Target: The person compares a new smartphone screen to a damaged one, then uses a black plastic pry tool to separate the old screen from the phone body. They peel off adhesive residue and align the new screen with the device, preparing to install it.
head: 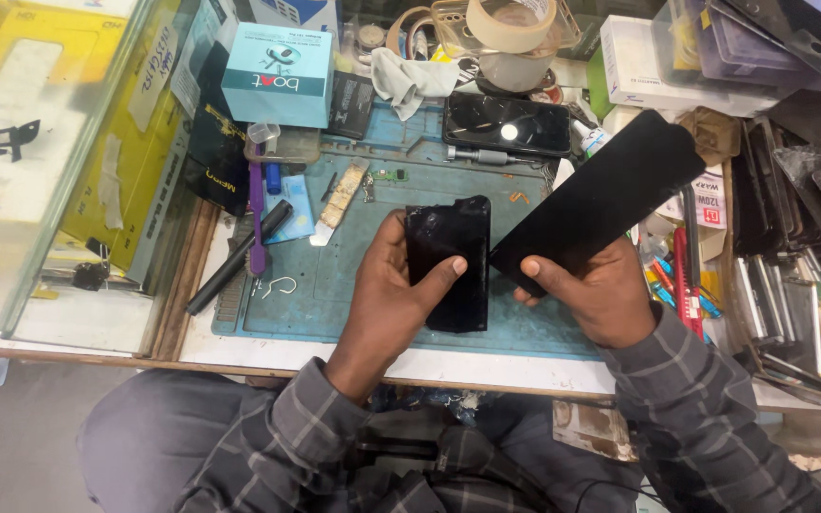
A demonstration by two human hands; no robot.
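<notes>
Head view looks down on a blue mat on a cluttered desk. At frame centre the left hand is closed around a black phone, glossy and dark, its upper edge uneven; the thumb lies across its face and the fingers wrap behind its left side. Just to the right, the right hand grips the lower end of a long black panel, flat and matte, which slants up toward the upper right, thumb on top and fingers beneath. Phone and panel nearly meet at the panel's lower corner; whether they touch is unclear. Both forearms come up from the bottom edge in dark checked sleeves, wrists bent inward.

At upper left, a light blue square box stands at the mat's far edge, with yellow cartons behind glass further left. A white box sits at upper right. A roll of tan tape rests at top centre above another dark phone. A purple tool and a black pen lie left of the mat.
</notes>
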